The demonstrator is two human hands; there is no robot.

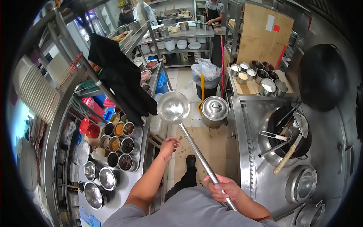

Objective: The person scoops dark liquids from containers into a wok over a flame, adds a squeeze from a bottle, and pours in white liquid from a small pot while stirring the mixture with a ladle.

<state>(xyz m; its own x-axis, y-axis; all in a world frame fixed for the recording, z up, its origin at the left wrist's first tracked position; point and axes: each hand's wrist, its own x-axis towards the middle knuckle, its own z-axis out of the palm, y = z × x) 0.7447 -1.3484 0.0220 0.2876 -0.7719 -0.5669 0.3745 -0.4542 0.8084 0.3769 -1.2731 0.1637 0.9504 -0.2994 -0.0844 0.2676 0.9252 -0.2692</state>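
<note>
A long-handled steel ladle [173,107] is held up in front of me, its round bowl at the upper end and its handle slanting down to the right. My right hand [223,188] is closed round the lower part of that handle. Left of the handle, my left hand [170,146] hangs in the air just below the bowl, apart from the ladle, with its fingers partly curled and nothing visible in them.
On the left counter stand spice containers [114,143] and steel bowls [94,195]. At right, a wok [283,132] with utensils sits on the stove [245,151]. A lidded pot [215,109] and a lined bin [206,77] stand ahead. Two people [214,11] are at the back.
</note>
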